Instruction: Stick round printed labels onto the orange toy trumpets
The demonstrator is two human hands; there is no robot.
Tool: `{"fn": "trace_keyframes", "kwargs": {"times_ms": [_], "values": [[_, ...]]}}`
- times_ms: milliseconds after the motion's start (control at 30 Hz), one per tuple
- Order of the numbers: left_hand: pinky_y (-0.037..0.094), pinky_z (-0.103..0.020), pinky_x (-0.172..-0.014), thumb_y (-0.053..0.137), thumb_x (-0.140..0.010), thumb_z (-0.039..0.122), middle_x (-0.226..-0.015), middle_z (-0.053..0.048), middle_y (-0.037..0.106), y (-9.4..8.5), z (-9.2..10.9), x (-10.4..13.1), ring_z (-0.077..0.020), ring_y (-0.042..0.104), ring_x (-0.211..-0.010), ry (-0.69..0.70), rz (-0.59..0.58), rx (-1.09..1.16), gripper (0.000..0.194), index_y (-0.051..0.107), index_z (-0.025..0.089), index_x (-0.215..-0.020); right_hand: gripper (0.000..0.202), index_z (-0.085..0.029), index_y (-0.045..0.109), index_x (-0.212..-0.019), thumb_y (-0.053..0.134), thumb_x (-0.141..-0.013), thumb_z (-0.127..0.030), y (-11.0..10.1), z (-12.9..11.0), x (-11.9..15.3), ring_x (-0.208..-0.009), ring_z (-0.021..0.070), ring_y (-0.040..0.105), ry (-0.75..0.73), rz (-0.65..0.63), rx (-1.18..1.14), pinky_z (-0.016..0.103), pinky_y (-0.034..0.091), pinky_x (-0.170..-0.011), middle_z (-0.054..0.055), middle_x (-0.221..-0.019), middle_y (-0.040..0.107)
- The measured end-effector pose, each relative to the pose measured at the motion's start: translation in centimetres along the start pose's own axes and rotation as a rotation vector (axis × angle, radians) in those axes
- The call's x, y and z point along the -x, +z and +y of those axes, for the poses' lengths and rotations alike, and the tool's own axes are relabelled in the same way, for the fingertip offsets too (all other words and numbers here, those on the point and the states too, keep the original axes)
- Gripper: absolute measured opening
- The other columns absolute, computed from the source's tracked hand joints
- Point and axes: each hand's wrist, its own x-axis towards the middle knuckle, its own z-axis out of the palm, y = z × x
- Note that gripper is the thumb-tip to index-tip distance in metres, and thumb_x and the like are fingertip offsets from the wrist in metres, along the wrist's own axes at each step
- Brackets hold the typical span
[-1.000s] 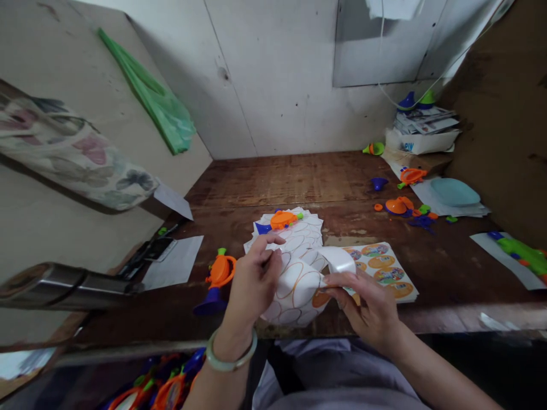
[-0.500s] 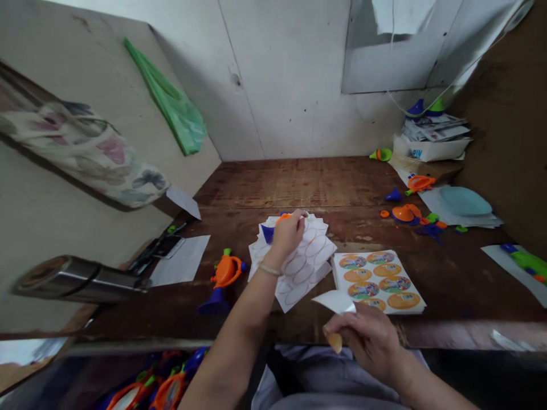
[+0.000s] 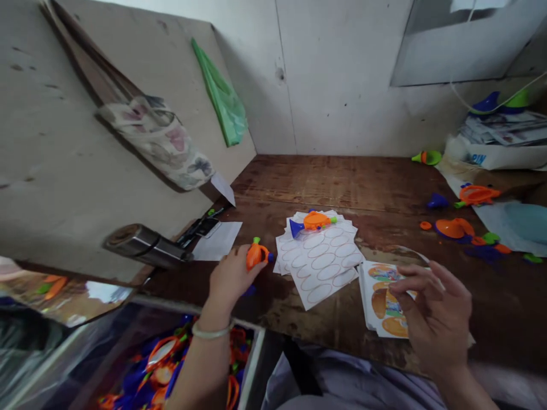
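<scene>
My left hand (image 3: pixel 231 279) has its fingers closed around an orange toy trumpet (image 3: pixel 255 255) with a green mouthpiece, left of the fanned white sheets. Its blue bell is mostly hidden below the hand. Another orange toy trumpet (image 3: pixel 316 220) with a blue bell lies on the white sheets with oval outlines (image 3: pixel 320 262). Over the stack of sticker sheets (image 3: pixel 371 310), my right hand (image 3: pixel 440 319) pinches what looks like an oval sticker (image 3: pixel 392 306) between thumb and fingertips. The palm side of that hand is partly hidden.
A steel flask (image 3: pixel 145 245) lies at the left beside a phone (image 3: pixel 208 228) and paper. Below the table edge, a bin (image 3: pixel 256 356) holds many toy trumpets. Orange, blue and green toy parts (image 3: pixel 455 228) and a pale blue lid (image 3: pixel 527 222) are at the right.
My left hand has left the toy trumpet on the white sheets and moved left onto the other one. My right hand has moved up and right over the sticker stack. The view has turned left.
</scene>
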Motion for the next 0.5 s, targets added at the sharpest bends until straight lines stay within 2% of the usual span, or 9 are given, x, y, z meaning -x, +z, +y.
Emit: {"fn": "trace_keyframes", "kwargs": {"times_ms": [67, 133, 233, 300, 367, 433, 500], "values": [[0.057, -0.042, -0.078, 0.078, -0.073, 0.041, -0.093, -0.01, 0.079, -0.1, -2.3, -0.2, -0.0345, 0.075, -0.085, -0.057, -0.042, 0.086, 0.041, 0.073, 0.023, -0.109, 0.057, -0.034, 0.054, -0.149, 0.074, -0.098, -0.018, 0.6, 0.1, -0.3, -0.085, 0.0241, 0.081, 0.029, -0.043, -0.06, 0.042, 0.066, -0.079, -0.005, -0.078, 0.077], [0.056, -0.037, -0.074, 0.073, -0.071, 0.039, -0.082, -0.003, 0.076, 0.3, -3.7, -0.1, -0.0278, 0.072, -0.075, -0.074, -0.061, 0.205, 0.043, 0.072, 0.024, -0.112, 0.063, -0.036, 0.05, -0.153, 0.071, -0.098, -0.012, 1.3, 0.1, -0.5, -0.081, 0.0199, 0.079, 0.066, -0.066, -0.099, 0.035, 0.066, -0.073, -0.006, -0.083, 0.077], [0.057, -0.034, -0.076, 0.063, -0.074, 0.039, -0.079, 0.0, 0.071, 0.8, -4.2, 1.2, -0.0246, 0.072, -0.08, -0.08, -0.034, 0.391, 0.048, 0.069, 0.022, -0.12, 0.067, -0.039, 0.05, -0.153, 0.071, -0.097, -0.008, 2.6, -0.7, -0.9, -0.08, 0.0158, 0.076, 0.15, -0.068, -0.17, 0.026, 0.063, -0.069, -0.006, -0.088, 0.076], [0.058, -0.035, -0.077, 0.063, -0.075, 0.04, -0.084, -0.001, 0.071, 1.1, -3.4, 2.7, -0.0249, 0.072, -0.085, -0.074, -0.027, 0.485, 0.05, 0.069, 0.021, -0.121, 0.066, -0.041, 0.049, -0.153, 0.072, -0.099, -0.012, 3.5, -1.7, -0.9, -0.08, 0.015, 0.074, 0.224, -0.114, -0.281, 0.025, 0.063, -0.069, -0.006, -0.09, 0.075], [0.06, -0.036, -0.08, 0.067, -0.077, 0.041, -0.094, -0.004, 0.075, 1.3, -1.8, 4.7, -0.0258, 0.074, -0.09, -0.054, -0.091, 0.615, 0.05, 0.071, 0.021, -0.122, 0.063, -0.045, 0.048, -0.154, 0.073, -0.103, -0.018, 4.5, -3.0, -0.6, -0.078, 0.0142, 0.071, 0.307, -0.227, -0.422, 0.024, 0.062, -0.069, -0.005, -0.091, 0.073], [0.061, -0.036, -0.083, 0.077, -0.079, 0.042, -0.105, -0.008, 0.08, 1.7, 0.5, 6.6, -0.0274, 0.077, -0.097, -0.051, -0.259, 0.86, 0.051, 0.074, 0.022, -0.126, 0.064, -0.051, 0.046, -0.155, 0.075, -0.104, -0.025, 5.5, -4.2, 0.0, -0.077, 0.0134, 0.069, 0.384, -0.368, -0.586, 0.024, 0.061, -0.069, -0.005, -0.093, 0.072], [0.06, -0.033, -0.079, 0.088, -0.076, 0.042, -0.102, -0.008, 0.082, 2.4, 2.9, 8.2, -0.0269, 0.078, -0.093, -0.096, -0.508, 1.149, 0.058, 0.077, 0.025, -0.13, 0.068, -0.056, 0.045, -0.155, 0.08, -0.102, -0.031, 6.4, -5.1, 0.8, -0.077, 0.0128, 0.068, 0.451, -0.479, -0.742, 0.025, 0.059, -0.07, -0.005, -0.096, 0.072]]}}
